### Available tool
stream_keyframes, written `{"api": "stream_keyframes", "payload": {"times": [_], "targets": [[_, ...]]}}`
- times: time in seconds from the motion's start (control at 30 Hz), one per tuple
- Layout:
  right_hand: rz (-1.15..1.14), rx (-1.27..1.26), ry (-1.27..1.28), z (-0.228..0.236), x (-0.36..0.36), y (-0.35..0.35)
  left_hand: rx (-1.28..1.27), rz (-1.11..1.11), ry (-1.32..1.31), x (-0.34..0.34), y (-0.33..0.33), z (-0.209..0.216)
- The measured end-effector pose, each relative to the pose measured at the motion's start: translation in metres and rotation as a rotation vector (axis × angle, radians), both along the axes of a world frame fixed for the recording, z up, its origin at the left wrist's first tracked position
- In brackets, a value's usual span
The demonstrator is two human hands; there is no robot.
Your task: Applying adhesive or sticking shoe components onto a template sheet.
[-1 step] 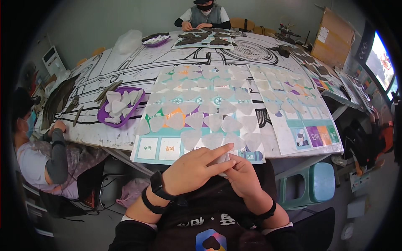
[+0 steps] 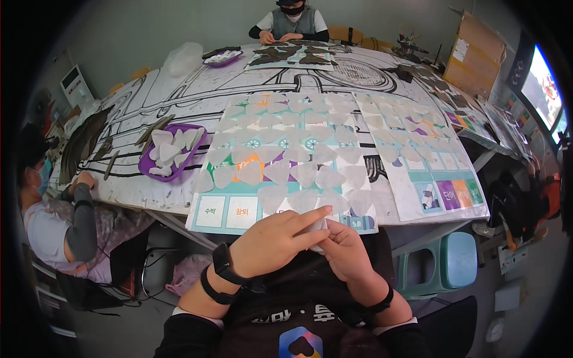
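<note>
I see my left hand (image 2: pixel 271 241) and right hand (image 2: pixel 345 252) meeting just off the near edge of the table (image 2: pixel 179 95), both grips pinched together on one small white translucent piece (image 2: pixel 319 230) held between the fingertips. Just beyond it, a teal picture chart (image 2: pixel 239 212) at the near edge is covered with rows of similar white pieces. A purple tray (image 2: pixel 146 164) holding more of them sits to the chart's left, toward the left edge.

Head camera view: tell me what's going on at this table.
The person's left hand and right hand together pinch a pale heart-shaped piece at the table's near edge. More such pieces cover the printed sheet ahead; others fill a purple tray. Two other people sit at the far end and left side.
</note>
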State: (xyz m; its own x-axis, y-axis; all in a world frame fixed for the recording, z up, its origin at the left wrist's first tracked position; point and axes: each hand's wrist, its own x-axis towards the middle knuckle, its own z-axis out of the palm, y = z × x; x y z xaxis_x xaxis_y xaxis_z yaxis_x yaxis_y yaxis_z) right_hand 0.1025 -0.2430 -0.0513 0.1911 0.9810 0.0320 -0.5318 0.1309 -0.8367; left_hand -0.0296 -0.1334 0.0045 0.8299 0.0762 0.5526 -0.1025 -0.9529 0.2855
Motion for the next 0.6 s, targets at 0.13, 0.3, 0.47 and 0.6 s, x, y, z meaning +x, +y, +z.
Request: {"api": "stream_keyframes", "payload": {"times": [0.13, 0.3, 0.47, 0.6], "targets": [[-0.078, -0.071, -0.03, 0.001, 0.001, 0.002, -0.037, 0.005, -0.04, -0.012, 0.021, 0.004], [-0.201, -0.061, -0.049, 0.011, 0.024, -0.006, -0.629, 0.239, 0.177, -0.051, 0.084, 0.015], [-0.33, 0.031, -0.022, 0.023, 0.037, -0.011, -0.838, 0.316, 0.412, -0.062, 0.134, -0.008], [-0.342, 0.041, -0.027, 0.026, 0.038, -0.011, -0.859, 0.309, 0.487, -0.053, 0.139, -0.012]]}}
